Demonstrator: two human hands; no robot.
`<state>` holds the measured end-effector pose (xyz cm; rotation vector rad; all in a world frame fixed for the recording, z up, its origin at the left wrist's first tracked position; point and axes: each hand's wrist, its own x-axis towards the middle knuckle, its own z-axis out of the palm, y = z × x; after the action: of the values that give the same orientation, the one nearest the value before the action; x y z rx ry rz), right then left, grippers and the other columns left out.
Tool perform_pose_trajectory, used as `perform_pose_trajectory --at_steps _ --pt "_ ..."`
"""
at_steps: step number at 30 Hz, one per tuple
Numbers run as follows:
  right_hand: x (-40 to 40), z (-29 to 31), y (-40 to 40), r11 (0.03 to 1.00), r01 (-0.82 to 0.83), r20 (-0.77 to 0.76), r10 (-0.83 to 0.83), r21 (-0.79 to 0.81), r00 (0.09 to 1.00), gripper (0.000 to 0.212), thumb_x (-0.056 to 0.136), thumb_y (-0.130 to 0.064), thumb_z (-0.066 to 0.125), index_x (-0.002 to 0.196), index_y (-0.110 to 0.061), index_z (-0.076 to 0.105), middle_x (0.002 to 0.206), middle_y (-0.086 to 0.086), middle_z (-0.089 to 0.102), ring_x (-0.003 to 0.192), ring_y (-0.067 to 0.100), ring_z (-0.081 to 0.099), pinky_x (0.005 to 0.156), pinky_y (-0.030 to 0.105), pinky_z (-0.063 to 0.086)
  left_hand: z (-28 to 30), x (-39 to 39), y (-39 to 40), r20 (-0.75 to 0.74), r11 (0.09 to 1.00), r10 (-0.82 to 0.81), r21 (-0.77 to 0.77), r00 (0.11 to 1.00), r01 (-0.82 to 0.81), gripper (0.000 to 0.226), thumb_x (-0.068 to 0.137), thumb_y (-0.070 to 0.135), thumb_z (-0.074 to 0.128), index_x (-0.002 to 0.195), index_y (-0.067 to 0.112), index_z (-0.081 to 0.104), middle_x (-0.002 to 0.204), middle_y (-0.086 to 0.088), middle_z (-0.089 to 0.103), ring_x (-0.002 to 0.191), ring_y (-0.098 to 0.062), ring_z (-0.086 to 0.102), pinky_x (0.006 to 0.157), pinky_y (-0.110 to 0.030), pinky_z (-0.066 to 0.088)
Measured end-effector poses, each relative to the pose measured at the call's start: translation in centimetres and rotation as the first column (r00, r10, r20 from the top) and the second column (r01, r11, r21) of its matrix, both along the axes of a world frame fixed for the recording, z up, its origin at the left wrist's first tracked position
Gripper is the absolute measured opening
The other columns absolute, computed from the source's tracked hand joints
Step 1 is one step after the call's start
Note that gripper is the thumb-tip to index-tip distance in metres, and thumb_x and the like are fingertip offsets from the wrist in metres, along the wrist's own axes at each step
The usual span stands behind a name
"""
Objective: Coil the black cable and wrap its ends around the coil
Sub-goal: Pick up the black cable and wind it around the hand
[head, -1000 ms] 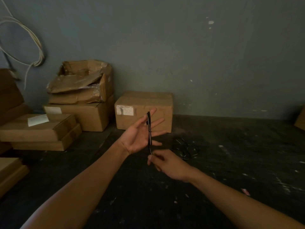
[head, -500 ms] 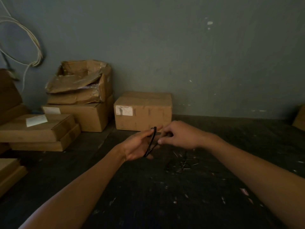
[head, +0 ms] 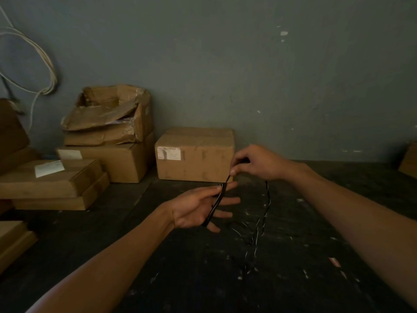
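The black cable (head: 217,199) runs as a narrow loop around my left hand (head: 198,208), which is held palm up with fingers spread and the thumb pressing the loop near the fingertips. My right hand (head: 255,163) is raised just above and to the right of it, pinching the cable between thumb and fingers. From the right hand a slack length of cable (head: 262,219) hangs down and trails onto the dark floor, where it is hard to follow.
A sealed cardboard box (head: 196,154) with a white label stands against the grey wall right behind my hands. More boxes (head: 106,136) are stacked at the left, one torn open. White wires (head: 48,71) hang on the wall at far left. A box corner (head: 409,160) shows at right.
My right hand swept from below the left hand up and over to its upper right, drawing the cable around the left hand. The slack tail now hangs from the right hand.
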<state>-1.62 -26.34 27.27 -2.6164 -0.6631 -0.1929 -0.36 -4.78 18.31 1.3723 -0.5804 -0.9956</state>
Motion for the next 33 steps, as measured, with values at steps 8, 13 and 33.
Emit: perform_pose_trajectory --at_steps 8,13,33 --pt "0.8 -2.0 -1.3 0.942 0.027 -0.073 -0.003 0.335 0.997 0.013 0.092 -0.017 0.062 0.1 -0.022 0.072 0.095 -0.013 0.069 0.096 0.001 0.063 0.085 0.02 0.046 1.8 -0.7 0.0 -0.045 0.988 -0.1 -0.119 0.994 0.095 0.044 0.096 0.044 0.038 0.139 0.043 0.046 0.151 -0.005 0.045 0.137 -0.036 0.041 0.106 -0.073 0.023" --pt "0.5 -7.3 -0.6 0.83 0.139 -0.223 -0.018 0.54 0.975 0.021 0.099 -0.024 0.05 0.106 -0.022 0.07 0.097 0.012 0.071 0.079 0.029 0.064 0.071 0.042 0.053 3.6 -0.9 -0.4 -0.051 0.955 -0.143 -0.268 0.988 0.124 0.045 0.096 0.042 0.038 0.14 0.041 0.047 0.152 -0.008 0.043 0.137 -0.04 0.04 0.102 -0.073 0.03" --pt "-4.8 -10.5 7.8 0.819 0.152 -0.366 0.076 0.554 0.928 0.022 0.102 -0.026 0.042 0.116 -0.024 0.059 0.067 -0.003 0.05 0.059 0.008 0.047 0.055 0.022 0.039 4.5 2.5 0.5 -0.062 0.877 0.308 -0.368 0.949 -0.308 0.04 0.099 0.045 0.034 0.137 0.045 0.046 0.148 -0.005 0.047 0.134 -0.04 0.043 0.099 -0.073 0.034"
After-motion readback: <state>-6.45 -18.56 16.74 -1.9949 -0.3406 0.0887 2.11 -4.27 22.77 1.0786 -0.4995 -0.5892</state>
